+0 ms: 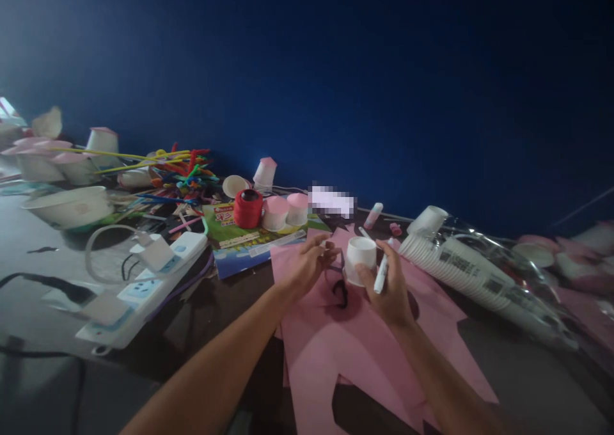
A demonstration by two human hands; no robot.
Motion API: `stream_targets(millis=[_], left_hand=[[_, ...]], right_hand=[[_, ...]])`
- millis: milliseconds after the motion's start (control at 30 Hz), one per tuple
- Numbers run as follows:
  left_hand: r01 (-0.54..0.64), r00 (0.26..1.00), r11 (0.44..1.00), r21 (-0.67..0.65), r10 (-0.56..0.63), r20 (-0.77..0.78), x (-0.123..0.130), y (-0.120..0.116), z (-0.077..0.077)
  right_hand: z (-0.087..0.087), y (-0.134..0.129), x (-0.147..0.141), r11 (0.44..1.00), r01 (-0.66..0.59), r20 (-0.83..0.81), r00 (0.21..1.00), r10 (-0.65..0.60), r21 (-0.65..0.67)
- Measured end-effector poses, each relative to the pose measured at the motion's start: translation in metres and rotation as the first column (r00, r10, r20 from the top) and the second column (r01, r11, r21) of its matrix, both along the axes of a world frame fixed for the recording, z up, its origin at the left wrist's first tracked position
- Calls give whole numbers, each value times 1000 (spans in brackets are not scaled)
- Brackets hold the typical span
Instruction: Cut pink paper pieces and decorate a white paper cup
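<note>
My right hand (391, 288) is closed around a white paper cup (361, 256), which is upside down with its wider rim low. A white marker pen (381, 276) is also in that hand, lying along the fingers. Just left of the cup is my left hand (314, 265), its fingers curled together; whatever they pinch is too small to make out. Below the cup, a black curled piece (341, 294) rests on the pink paper sheets (311, 345). Behind the hands lies a second slim white stick-like item (363, 231), partly hidden by the cup.
Left stand a power strip (144, 288) with chargers, a bowl (70, 208) and colourful pipe cleaners (187, 173). A red string spool (248, 210) and pink-topped cups (275, 213) sit on a printed pack (240, 249). Bagged stacked cups (460, 268) are right; a glue stick (373, 215) is behind.
</note>
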State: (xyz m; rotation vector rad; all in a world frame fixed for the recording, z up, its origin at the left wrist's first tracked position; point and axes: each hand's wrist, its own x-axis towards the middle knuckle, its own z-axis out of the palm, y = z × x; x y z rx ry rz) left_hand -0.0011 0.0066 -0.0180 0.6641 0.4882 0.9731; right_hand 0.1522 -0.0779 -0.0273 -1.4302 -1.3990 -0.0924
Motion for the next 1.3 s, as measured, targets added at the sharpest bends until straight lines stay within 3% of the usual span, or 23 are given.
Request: stream_targets(millis=[433,800,867,967,1067,1167,1300], left_hand=[[90,995,989,118,-86,-43,-9,2,4],[142,987,986,90,-134,-88,-6,1,2],[155,985,985,82,-147,-95,-7,1,3],[158,986,984,78,-152,-75,-7,1,3],[154,987,983,104,-149,-55,-7,2,1],[144,989,983,118,-138,-56,-7,3,-1],[127,990,983,129,-119,-73,-7,3,0]], right_hand=[[-7,7,8,998,67,-2,998,-67,-8],[-21,14,17,994,46,-5,999,-47,-101],[-18,14,17,994,66,-2,998,-67,-88],[-5,7,11,996,80,-42,996,-78,36],[12,-6,2,983,-63,-192,977,96,172],[19,-17,-6,943,-283,-345,880,327,173],[16,-19,-10,918,-368,-472,790,392,148]])
